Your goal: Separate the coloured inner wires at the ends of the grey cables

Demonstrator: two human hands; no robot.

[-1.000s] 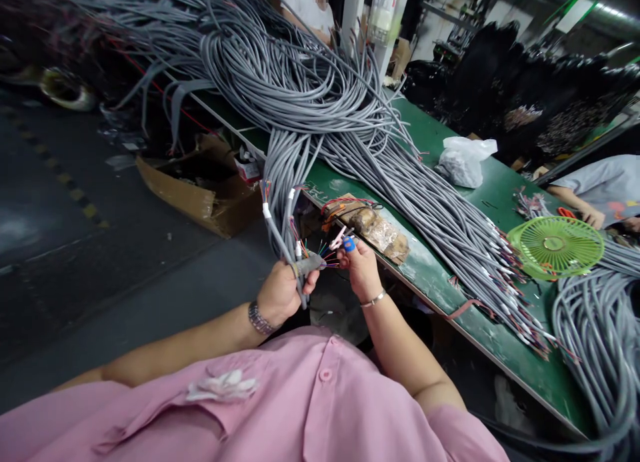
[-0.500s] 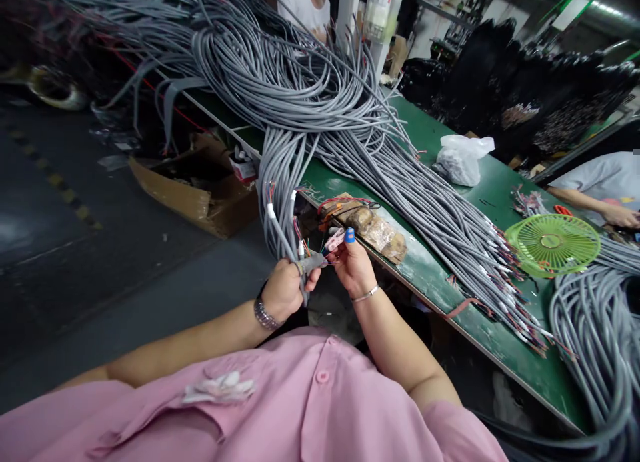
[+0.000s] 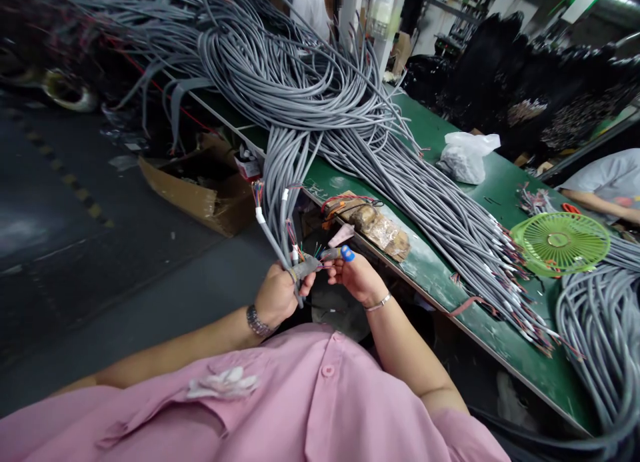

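one grey cable end with coloured wires is in the left hand, clenched round it. the right hand angles in close beside it, fingers curled; i cannot tell what they grip. farther out: one green table, one green fan, one white bag, two co-workers.

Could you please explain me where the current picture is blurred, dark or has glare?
Head view: upper left corner smeared, with grey cables running into it; floor mostly dim; pale sheen on the green table; bright highlights on the pipe at upper right; thin wires between left hand and right hand too small to count.
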